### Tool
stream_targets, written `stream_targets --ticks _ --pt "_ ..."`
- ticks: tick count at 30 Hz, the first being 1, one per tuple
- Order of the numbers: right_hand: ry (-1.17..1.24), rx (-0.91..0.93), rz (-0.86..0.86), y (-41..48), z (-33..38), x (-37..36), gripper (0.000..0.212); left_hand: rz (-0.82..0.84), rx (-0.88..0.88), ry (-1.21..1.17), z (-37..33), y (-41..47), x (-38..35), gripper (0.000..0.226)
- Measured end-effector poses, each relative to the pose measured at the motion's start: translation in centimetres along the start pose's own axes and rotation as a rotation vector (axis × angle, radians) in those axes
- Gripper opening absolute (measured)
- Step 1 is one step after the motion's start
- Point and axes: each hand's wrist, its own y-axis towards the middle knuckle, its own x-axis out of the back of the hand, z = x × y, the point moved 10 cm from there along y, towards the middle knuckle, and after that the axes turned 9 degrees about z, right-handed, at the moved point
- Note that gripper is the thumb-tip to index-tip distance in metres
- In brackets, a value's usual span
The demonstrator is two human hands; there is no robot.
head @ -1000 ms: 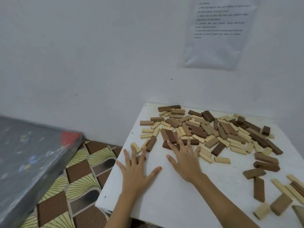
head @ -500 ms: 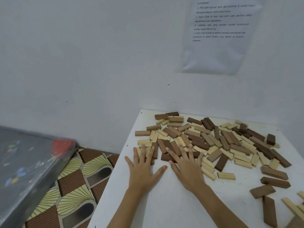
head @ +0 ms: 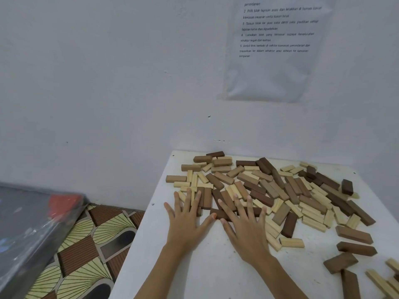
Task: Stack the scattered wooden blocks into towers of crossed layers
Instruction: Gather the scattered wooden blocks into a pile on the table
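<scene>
Zero towers built | scattered light and dark rectangular wooden blocks (head: 280, 190) flat on white tabletop (head: 205, 272) | left hand (head: 187, 223), right hand (head: 246, 229) splayed flat on pile edge, gripping nothing | all stacking left

light: soft, even, cool indoor, source unseen | shadows: faint, short beside blocks (head: 289, 227) on table (head: 207, 275) | glare: pale sheen on plastic (head: 32, 234), left | blur: lower corners smeared; paper (head: 274, 67) text soft | edges: wide-angle bend
</scene>
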Motion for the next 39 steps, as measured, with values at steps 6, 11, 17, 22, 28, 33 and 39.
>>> stream_targets --ticks 6,11,17,22,28,33,39 --pt "0.094 0.075 -0.048 0.4 -0.1 0.5 0.071 0.072 0.006 0.15 -0.8 1.1 -0.3 0.095" --pt "0.253 0.033 -0.121 -1.2 -2.6 2.9 0.073 -0.088 -0.062 0.056 -3.9 0.3 0.9 0.103" --pt "0.351 -0.032 -0.159 -5.3 -7.1 4.8 0.056 -0.06 -0.204 -0.068 -9.9 -2.4 -0.1 0.097" --pt "0.346 -0.143 -0.197 -10.2 -12.8 4.8 0.053 0.002 -0.306 -0.075 -14.6 -4.9 -2.6 0.088" --pt "0.38 -0.296 -0.238 -17.0 -19.9 3.7 0.055 0.072 -0.454 -0.026 -20.7 -8.8 -6.6 0.087" --pt "0.347 -0.422 -0.311 -22.6 -24.4 2.3 0.073 0.123 -0.606 0.023 -26.1 -12.2 -10.0 0.094" --pt "0.173 -0.517 -0.103 -23.4 -26.7 -1.6 0.067 0.147 -0.718 0.139 -30.2 -14.0 -14.7 0.095"
